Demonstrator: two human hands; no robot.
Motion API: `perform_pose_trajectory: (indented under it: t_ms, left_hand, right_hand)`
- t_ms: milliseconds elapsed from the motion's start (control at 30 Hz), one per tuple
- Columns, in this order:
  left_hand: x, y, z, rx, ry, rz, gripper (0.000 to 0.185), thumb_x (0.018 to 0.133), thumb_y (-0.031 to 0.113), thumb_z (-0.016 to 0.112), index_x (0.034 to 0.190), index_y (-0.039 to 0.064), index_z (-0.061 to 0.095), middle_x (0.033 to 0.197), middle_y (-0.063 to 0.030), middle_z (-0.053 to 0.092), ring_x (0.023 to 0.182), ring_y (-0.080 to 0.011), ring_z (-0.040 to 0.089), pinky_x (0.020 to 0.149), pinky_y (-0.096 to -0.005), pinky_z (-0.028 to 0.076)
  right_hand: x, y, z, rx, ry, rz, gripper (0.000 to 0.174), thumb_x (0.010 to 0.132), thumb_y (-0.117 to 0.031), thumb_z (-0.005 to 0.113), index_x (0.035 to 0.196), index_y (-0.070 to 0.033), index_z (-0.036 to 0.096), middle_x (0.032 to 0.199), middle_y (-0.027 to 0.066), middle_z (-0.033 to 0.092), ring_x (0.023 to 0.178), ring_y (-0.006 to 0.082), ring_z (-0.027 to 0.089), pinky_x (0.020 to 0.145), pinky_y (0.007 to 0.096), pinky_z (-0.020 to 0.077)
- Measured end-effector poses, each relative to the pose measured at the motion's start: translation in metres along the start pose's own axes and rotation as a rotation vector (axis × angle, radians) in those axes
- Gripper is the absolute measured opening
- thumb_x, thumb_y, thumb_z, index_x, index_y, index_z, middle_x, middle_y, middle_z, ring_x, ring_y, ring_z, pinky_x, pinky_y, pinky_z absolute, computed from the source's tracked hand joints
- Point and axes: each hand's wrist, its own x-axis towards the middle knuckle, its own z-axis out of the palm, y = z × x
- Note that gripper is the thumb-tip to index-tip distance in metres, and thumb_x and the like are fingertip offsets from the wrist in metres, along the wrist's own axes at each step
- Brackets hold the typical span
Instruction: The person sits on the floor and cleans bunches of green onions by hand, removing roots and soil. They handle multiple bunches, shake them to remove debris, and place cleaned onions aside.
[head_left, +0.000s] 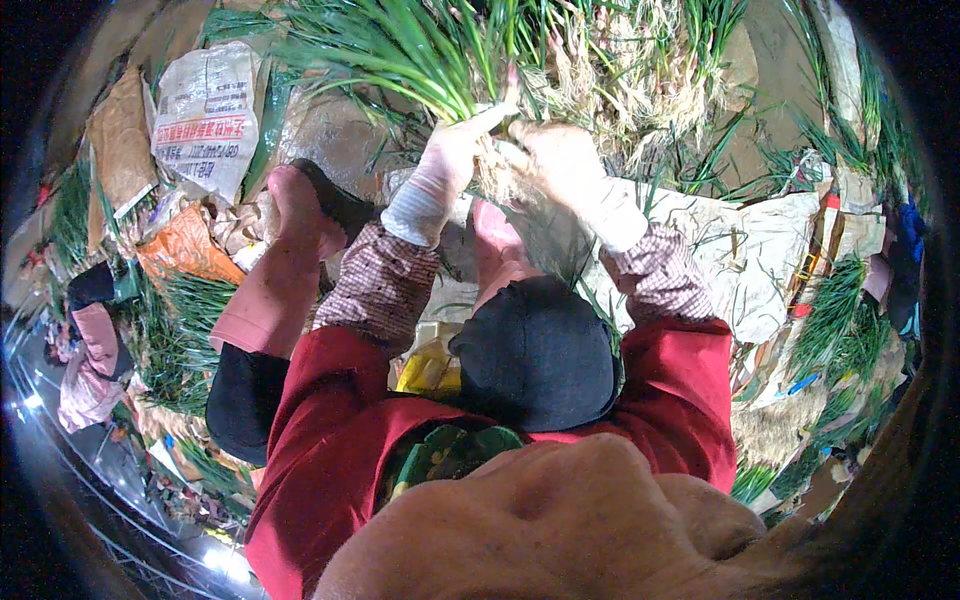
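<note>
My left hand (450, 154), in a pale glove, is closed around a bunch of scallions (439, 75). The green leaves fan out up and to the left, and the pale roots (495, 171) hang below my fingers. My right hand (564, 156), gloved too, meets the left one at the root end, its fingers curled on the scallions there. Glare blurs both gloves, and the exact fingertip contact is partly hidden. Just beyond my hands lies a large heap of scallions (637, 82) with white roots and reddish stem bases.
A white woven sack (735, 247) lies flat to the right of my pink boot (499, 232). Left are a printed sack (206, 120), an orange plastic sheet (191, 244) and more scallions (180, 337). Another scallion pile (836, 322) is at right. At far left, a person's pink sleeve (94, 337) shows.
</note>
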Motion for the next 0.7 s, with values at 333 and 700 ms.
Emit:
perform_pose_trajectory:
  t_ms: [333, 700]
  left_hand:
    - [-0.042, -0.021, -0.037, -0.222, -0.03, -0.324, 0.034, 0.091, 0.021, 0.054, 0.116, -0.003, 0.056, 0.099, -0.0079, 0.063, 0.081, -0.0175, 0.06, 0.068, -0.0274, 0.051]
    - [-0.066, 0.052, 0.001, -0.491, 0.211, -0.063, 0.023, 0.095, 0.027, 0.05, 0.1, 0.006, 0.059, 0.076, 0.0007, 0.057, 0.069, -0.0104, 0.053, 0.067, -0.0269, 0.046]
  right_hand:
    - [0.037, 0.002, 0.046, 0.987, -0.055, 0.423, 0.039, 0.079, -0.048, 0.065, 0.087, -0.011, 0.068, 0.087, 0.0115, 0.065, 0.082, 0.0293, 0.062, 0.073, 0.0399, 0.0478]
    - [-0.028, 0.053, 0.052, 0.086, -0.484, 0.11, 0.033, 0.085, -0.035, 0.056, 0.086, -0.003, 0.064, 0.076, 0.017, 0.065, 0.07, 0.0355, 0.064, 0.064, 0.0451, 0.0508]
